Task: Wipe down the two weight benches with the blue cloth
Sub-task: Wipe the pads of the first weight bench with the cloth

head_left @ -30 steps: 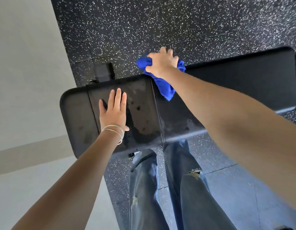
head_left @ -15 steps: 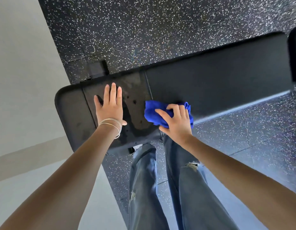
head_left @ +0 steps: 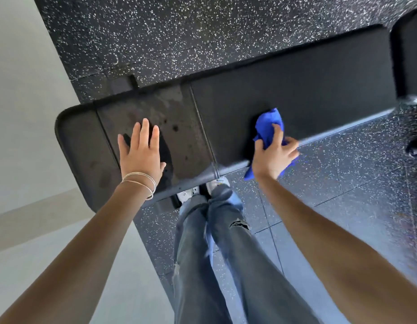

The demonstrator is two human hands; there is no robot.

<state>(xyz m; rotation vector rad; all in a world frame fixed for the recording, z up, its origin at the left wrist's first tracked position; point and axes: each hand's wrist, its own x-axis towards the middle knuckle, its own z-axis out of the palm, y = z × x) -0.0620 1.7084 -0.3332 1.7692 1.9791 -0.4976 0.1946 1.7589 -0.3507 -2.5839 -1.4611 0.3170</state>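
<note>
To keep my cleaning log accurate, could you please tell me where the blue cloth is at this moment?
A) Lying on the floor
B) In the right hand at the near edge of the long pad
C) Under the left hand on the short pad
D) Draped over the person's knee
B: the right hand grips the blue cloth at the near edge of the long pad, while the left hand rests flat on the short pad.

The black padded bench lies across the view from 8 o'clock to 2 o'clock. Its short pad at 9 o'clock shows wet marks. The cloth, blue and bunched, sits at 3 o'clock on the long pad's near edge, with one corner hanging over.
</note>
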